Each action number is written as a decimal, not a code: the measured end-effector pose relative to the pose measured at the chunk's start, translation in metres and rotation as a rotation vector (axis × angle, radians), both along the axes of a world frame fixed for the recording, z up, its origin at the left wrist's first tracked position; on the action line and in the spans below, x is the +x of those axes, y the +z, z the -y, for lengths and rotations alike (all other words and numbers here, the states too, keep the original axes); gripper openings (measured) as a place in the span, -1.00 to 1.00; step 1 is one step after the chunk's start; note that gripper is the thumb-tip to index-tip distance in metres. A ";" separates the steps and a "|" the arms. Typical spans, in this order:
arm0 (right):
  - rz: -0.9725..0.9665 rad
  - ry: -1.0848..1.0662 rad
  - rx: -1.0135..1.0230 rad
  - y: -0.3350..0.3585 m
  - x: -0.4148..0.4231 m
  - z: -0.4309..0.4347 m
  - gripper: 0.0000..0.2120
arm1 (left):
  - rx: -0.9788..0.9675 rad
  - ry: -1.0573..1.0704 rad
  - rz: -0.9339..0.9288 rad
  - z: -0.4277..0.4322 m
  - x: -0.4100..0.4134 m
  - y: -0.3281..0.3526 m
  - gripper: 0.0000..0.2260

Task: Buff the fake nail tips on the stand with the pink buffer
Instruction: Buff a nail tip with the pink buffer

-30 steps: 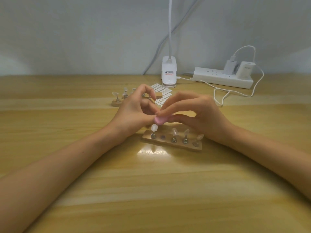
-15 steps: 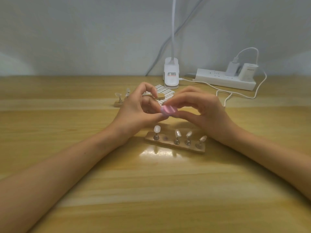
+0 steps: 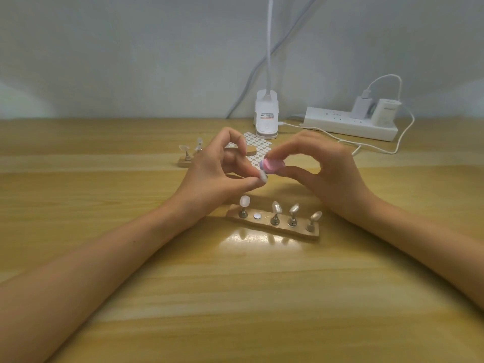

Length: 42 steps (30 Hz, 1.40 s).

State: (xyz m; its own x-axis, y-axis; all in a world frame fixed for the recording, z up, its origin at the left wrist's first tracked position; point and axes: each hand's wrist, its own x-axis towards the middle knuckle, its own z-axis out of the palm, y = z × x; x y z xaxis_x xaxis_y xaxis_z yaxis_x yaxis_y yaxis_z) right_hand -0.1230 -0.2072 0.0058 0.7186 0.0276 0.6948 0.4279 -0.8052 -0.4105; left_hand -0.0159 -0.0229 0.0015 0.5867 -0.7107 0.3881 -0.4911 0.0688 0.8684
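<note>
A wooden stand [image 3: 301,230] lies on the table below my hands, with several pale nail tips upright on metal pegs and one bare magnet spot [image 3: 257,216] second from the left. My left hand [image 3: 217,176] pinches a single nail tip [image 3: 262,176] on its holder between thumb and fingers. My right hand [image 3: 327,169] grips the small pink buffer [image 3: 272,165] and holds it against that tip, above the stand.
A second small wooden stand [image 3: 184,161] with nail tips sits behind my left hand. A sheet of white stickers [image 3: 258,145], a clip lamp base [image 3: 266,117], a power strip [image 3: 348,125] with chargers and a white cable [image 3: 377,149] lie farther back.
Both hands have lifted away from the stand with the nail tip and the buffer. The buffer has shifted up against the tip.
</note>
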 end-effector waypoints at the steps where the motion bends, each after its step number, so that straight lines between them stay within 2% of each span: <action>1: -0.021 -0.013 0.048 0.000 0.001 0.001 -0.82 | -0.003 -0.003 -0.004 0.000 0.000 0.000 -0.63; 4: 0.027 0.024 0.121 0.002 0.000 -0.002 -0.79 | -0.014 0.006 -0.038 0.000 0.000 0.000 -0.63; 6: 0.010 0.075 0.050 -0.001 -0.001 -0.007 -0.80 | -0.010 0.018 -0.025 0.001 0.001 0.000 -0.62; 9: -0.055 0.008 -0.001 -0.002 -0.001 -0.003 -0.86 | 0.016 0.048 0.012 0.001 0.001 -0.001 -0.62; 12: 0.026 0.000 -0.035 0.000 -0.001 -0.002 -0.88 | 0.032 0.075 0.050 0.002 0.001 -0.001 -0.61; 14: 0.008 0.034 -0.070 -0.002 -0.001 -0.004 -0.90 | 0.045 0.071 0.080 0.003 0.001 -0.001 -0.62; 25: 0.024 -0.004 -0.068 -0.001 -0.001 -0.001 -0.89 | 0.068 0.096 0.132 0.004 0.001 -0.003 -0.63; 28: -0.033 0.027 -0.079 -0.002 -0.001 -0.002 -0.92 | 0.091 0.072 0.138 0.004 0.001 -0.004 -0.61; 39: 0.037 0.002 -0.093 -0.002 -0.002 -0.004 -0.92 | 0.074 0.023 0.080 0.004 0.001 -0.003 -0.61; 42: -0.037 -0.029 -0.109 -0.001 -0.002 -0.002 -0.92 | 0.073 -0.003 0.076 0.005 0.000 -0.003 -0.60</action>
